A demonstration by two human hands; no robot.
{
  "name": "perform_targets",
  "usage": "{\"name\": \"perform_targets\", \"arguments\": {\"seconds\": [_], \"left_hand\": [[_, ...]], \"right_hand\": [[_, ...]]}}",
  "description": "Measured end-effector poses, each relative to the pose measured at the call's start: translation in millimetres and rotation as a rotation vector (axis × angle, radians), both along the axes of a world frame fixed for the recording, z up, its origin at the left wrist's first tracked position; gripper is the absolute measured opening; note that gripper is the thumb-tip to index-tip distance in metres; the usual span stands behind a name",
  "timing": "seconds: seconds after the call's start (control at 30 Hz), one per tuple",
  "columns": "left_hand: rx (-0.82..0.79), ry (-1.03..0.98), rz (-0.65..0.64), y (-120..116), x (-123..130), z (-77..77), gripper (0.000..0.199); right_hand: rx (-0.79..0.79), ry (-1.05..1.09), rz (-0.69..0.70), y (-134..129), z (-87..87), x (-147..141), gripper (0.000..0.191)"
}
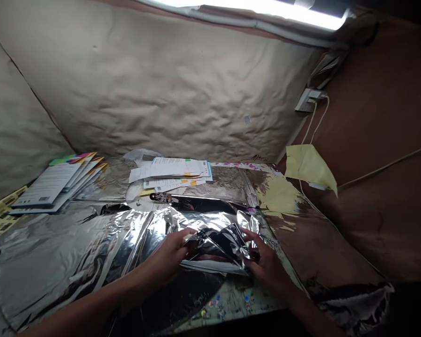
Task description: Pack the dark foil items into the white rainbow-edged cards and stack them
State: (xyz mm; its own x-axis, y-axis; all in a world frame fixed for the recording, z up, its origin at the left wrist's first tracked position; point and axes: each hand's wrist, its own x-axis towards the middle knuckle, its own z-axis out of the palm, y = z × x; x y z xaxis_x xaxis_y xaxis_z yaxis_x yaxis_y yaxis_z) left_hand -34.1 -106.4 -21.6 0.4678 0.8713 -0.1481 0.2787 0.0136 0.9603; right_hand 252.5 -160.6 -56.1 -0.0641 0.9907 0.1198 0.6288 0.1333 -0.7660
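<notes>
Both hands are on a crumpled fold of a silver foil sheet (pixel 214 245), which spreads over the near and left parts of a table (pixel 231 303). The left hand (pixel 166 260) is closed, its fingers pinching the fold from the left. The right hand (pixel 266 264) is curled and gripping the same fold from the right.

A stack of papers (pixel 170 171) lies beyond the hands, on foil at the far side. A fan of booklets (pixel 56 182) sits far left. A yellow paper (pixel 310 166) hangs at the right edge, near a white cable (pixel 314 124) running down from a wall socket (pixel 307 100).

Risks, in the inspector's judgement:
- The sharp creases in the fold are weak points; hard or uneven pulling between the hands could split the foil.
- Any tug on the sheet could shift the papers, since the foil looks slippery and lies beneath them.
- A sweep of the loose foil to the right could catch the cable or reach the socket, an electrical concern because foil may conduct.
</notes>
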Motion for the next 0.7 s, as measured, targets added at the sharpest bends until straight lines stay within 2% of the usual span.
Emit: {"name": "perform_targets", "arguments": {"seconds": [0.1,0.2,0.27,0.37,0.4,0.47,0.57,0.6,0.63,0.7], "left_hand": [[0.14,0.148,0.022,10.8,0.5,-3.2,0.025],[0.323,0.33,0.014,11.7,-4.8,-5.4,0.025],[0.321,0.359,0.001,4.4,-11.2,-5.5,0.032],[0.229,0.331,-0.075,-12.9,-21.3,-4.9,0.045],[0.221,0.338,-0.097,-18.7,-23.6,-5.1,0.048],[0.276,0.398,-0.104,-28.7,-25.5,-6.6,0.056],[0.52,0.581,-0.048,-36.6,-23.2,-9.3,0.064],[0.629,0.634,-0.066,-37.1,-22.2,-9.6,0.064],[0.739,0.668,-0.123,-36.6,-21.7,-9.5,0.064],[0.903,0.684,-0.338,-33.5,-22.9,-8.0,0.063]], "right_hand": [[0.1,-0.047,0.034,2.1,0.7,-3.3,0.056],[0.111,-0.087,0.116,0.3,7.4,-2.5,0.036],[0.127,-0.136,0.179,-7.9,12.5,-0.3,0.034],[0.196,-0.28,0.288,-28.4,14.6,1.3,0.061],[0.208,-0.314,0.322,-35.0,13.4,0.7,0.064],[0.195,-0.312,0.371,-44.3,8.8,-2.1,0.05],[0.114,-0.24,0.391,-46.4,2.4,-7.9,0.036],[0.092,-0.236,0.39,-45.1,1.9,-9.4,0.033],[0.078,-0.248,0.387,-43.8,2.3,-10.4,0.031],[0.085,-0.314,0.381,-43.2,5.9,-10.6,0.033]]}}
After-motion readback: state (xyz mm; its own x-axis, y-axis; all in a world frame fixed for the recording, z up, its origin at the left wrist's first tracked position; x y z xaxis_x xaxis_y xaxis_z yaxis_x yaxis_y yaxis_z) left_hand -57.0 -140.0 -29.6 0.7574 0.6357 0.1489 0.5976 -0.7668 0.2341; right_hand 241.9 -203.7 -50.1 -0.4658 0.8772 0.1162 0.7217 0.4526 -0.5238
